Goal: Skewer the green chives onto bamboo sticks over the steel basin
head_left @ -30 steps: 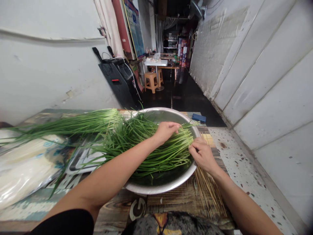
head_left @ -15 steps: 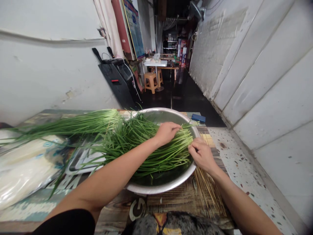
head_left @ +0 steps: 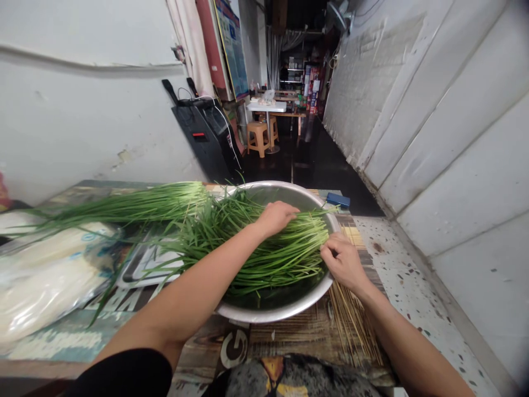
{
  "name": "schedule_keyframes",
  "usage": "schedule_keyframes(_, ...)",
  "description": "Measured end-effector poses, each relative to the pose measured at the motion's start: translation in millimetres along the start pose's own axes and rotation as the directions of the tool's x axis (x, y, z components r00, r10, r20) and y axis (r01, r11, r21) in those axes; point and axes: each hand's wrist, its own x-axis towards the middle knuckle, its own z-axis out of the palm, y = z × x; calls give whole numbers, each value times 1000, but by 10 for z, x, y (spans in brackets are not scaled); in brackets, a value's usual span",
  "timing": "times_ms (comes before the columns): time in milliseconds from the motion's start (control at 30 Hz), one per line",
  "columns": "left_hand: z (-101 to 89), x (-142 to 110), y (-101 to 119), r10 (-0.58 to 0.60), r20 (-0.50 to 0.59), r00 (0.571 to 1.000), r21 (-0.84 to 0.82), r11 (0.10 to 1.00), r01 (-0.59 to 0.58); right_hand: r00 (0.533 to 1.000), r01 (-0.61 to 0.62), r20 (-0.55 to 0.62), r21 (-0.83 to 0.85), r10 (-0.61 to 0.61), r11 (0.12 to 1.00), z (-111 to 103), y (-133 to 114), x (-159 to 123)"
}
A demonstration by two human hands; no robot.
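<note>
A wide metal basin (head_left: pixel 285 315) holds a thick heap of garlic chives (head_left: pixel 268 267), with the pale stem ends to the right. Over the heap, my left hand (head_left: pixel 278 218) has its fingertips pinched on a few chive stems that stretch toward the far right rim. My right hand (head_left: pixel 343 256) is curled closed at the right rim, beside the pale ends; whatever its fingers hold is hidden. Thin bamboo skewers (head_left: pixel 355 325) lie on the table below and beside that hand.
Left of the basin are another chive bundle (head_left: pixel 165 201), a metal tray (head_left: pixel 128 273) and a clear plastic bag of pale contents (head_left: pixel 49 286). A blue box (head_left: pixel 338 199) sits at the table's far right edge. Beyond stand a black case (head_left: pixel 204 138) and stools (head_left: pixel 258 138).
My left hand has slid a little to the left along the stems, away from the right hand. My right hand stays at the rim. The whole view has shifted slightly.
</note>
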Motion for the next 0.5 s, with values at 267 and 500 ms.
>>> schedule_keyframes(267, 204, -57, 5, 125, 8, 992, 187, 974, -125, 1000, 12, -7, -5, -12, 1000, -2, -2, 6)
schedule_keyframes(500, 229, -54, 7, 331, 70, 941, 257, 906, -337, 999, 30, -12, -2, -30, 1000, 14, 31, -8)
